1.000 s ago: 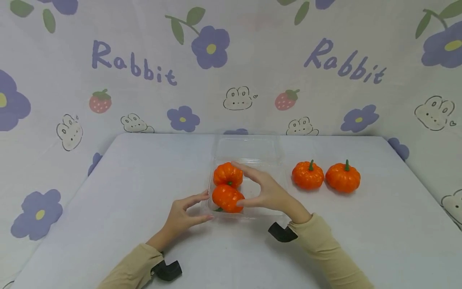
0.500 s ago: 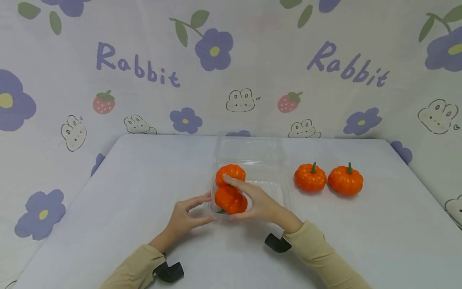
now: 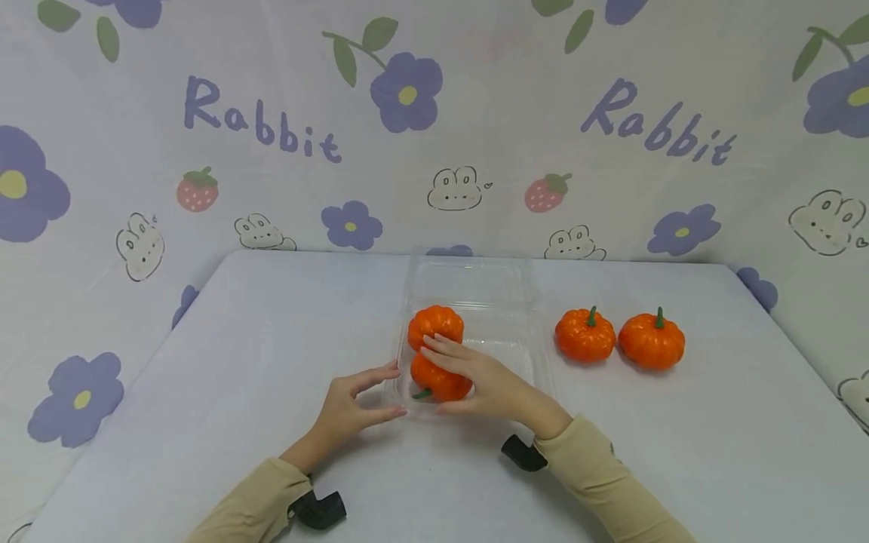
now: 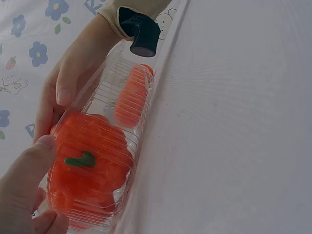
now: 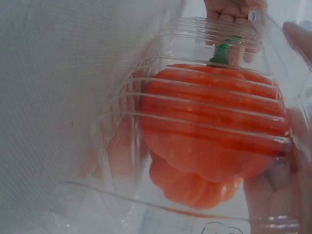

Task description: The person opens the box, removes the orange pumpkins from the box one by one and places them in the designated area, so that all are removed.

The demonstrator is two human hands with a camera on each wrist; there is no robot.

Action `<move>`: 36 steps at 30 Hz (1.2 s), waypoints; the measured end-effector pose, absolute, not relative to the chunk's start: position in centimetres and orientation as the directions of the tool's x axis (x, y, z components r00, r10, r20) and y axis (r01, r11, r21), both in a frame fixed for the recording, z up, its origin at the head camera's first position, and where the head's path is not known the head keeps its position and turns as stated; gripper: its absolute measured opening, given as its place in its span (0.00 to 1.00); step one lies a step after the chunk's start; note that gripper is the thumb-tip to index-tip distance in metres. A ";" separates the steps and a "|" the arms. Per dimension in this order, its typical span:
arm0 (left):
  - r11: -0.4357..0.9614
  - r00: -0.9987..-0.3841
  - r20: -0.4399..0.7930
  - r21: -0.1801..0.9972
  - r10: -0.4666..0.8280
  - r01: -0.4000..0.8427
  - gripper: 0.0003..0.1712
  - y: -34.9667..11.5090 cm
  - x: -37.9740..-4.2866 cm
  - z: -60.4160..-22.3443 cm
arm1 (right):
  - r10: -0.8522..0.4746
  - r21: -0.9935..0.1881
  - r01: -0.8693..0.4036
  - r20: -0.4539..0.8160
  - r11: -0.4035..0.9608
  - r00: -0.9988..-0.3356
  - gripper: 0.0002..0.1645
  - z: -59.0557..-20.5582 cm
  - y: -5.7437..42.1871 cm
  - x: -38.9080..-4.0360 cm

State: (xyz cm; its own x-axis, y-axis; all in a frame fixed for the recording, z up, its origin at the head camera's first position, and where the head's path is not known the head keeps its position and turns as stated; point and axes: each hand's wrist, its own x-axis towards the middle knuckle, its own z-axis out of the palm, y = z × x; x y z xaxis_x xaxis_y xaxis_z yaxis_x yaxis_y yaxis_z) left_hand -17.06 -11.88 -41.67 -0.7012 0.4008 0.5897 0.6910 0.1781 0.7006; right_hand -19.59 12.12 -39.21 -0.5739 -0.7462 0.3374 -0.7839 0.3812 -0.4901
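Note:
In the head view, a clear plastic clamshell box lies with its lid folded back. Two small orange pumpkins sit in its left half, the rear pumpkin behind the front pumpkin. My right hand holds the front pumpkin, fingers over its top and thumb at its near side. The pumpkin's green stem points toward the box's left wall, as the left wrist view shows. My left hand steadies the box at its left side, thumb by the near corner.
To the right of the box, two more orange pumpkins stand upright on the white table: one nearer pumpkin and one farther right pumpkin. A printed cloth hangs behind the table. A black wrist mount sits under the right sleeve.
My right hand has shifted its fingers over the front pumpkin. That pumpkin has turned and moved slightly right within the box, showing more of its stem. My left hand stays at the box.

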 end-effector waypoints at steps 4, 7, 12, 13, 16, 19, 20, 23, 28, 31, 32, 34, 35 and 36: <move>0.181 -0.699 0.592 0.697 0.401 0.694 0.26 -11.9 -17.1 -41.6 | -0.769 -0.467 -0.803 0.331 0.371 -0.547 0.36 -38.9 12.5 -19.7; 0.181 -0.698 0.594 0.695 0.399 0.695 0.26 -11.9 -17.1 -41.7 | -0.782 -0.474 -0.799 0.306 0.370 -0.543 0.38 -38.7 12.8 -19.7; 0.187 -0.704 0.587 0.700 0.399 0.689 0.26 -12.0 -17.2 -41.9 | -0.790 -0.466 -0.793 0.270 0.393 -0.551 0.41 -38.6 12.9 -19.8; 0.192 -0.708 0.584 0.701 0.398 0.686 0.26 -12.0 -17.2 -41.9 | -0.790 -0.463 -0.793 0.269 0.396 -0.551 0.41 -38.6 12.9 -19.8; 0.200 -0.716 0.576 0.707 0.395 0.678 0.26 -12.0 -17.2 -41.9 | -0.789 -0.457 -0.793 0.265 0.404 -0.555 0.43 -38.7 12.7 -19.9; 0.200 -0.720 0.571 0.711 0.393 0.674 0.26 -12.0 -17.2 -41.9 | -0.782 -0.472 -0.776 0.246 0.419 -0.573 0.44 -38.6 12.7 -19.8; 0.198 -0.718 0.573 0.710 0.394 0.676 0.26 -12.0 -17.2 -41.9 | -0.780 -0.480 -0.768 0.237 0.424 -0.579 0.44 -38.6 12.7 -19.8; 0.194 -0.710 0.584 0.702 0.393 0.685 0.26 -12.0 -17.3 -42.0 | -0.772 -0.511 -0.750 0.232 0.420 -0.591 0.43 -38.5 12.8 -19.8; 0.197 -0.703 0.592 0.693 0.394 0.694 0.26 -11.9 -17.3 -42.0 | -0.759 -0.538 -0.744 0.264 0.396 -0.595 0.41 -38.5 13.2 -19.9; 0.200 -0.709 0.586 0.697 0.393 0.688 0.26 -11.9 -17.2 -42.0 | -0.754 -0.540 -0.741 0.265 0.399 -0.600 0.41 -38.5 13.3 -19.9; 0.201 -0.712 0.583 0.701 0.392 0.685 0.26 -11.9 -17.2 -42.0 | -0.752 -0.548 -0.735 0.262 0.400 -0.605 0.42 -38.5 13.4 -19.9; 0.202 -0.714 0.581 0.702 0.391 0.682 0.26 -11.9 -17.3 -42.0 | -0.747 -0.554 -0.730 0.265 0.399 -0.609 0.42 -38.4 13.4 -19.9; 0.203 -0.714 0.581 0.702 0.391 0.682 0.26 -11.9 -17.3 -42.0 | -0.745 -0.558 -0.727 0.265 0.399 -0.612 0.42 -38.3 13.5 -19.9; 0.204 -0.714 0.581 0.702 0.391 0.683 0.26 -11.9 -17.3 -42.0 | -0.743 -0.563 -0.725 0.266 0.398 -0.614 0.43 -38.3 13.5 -19.9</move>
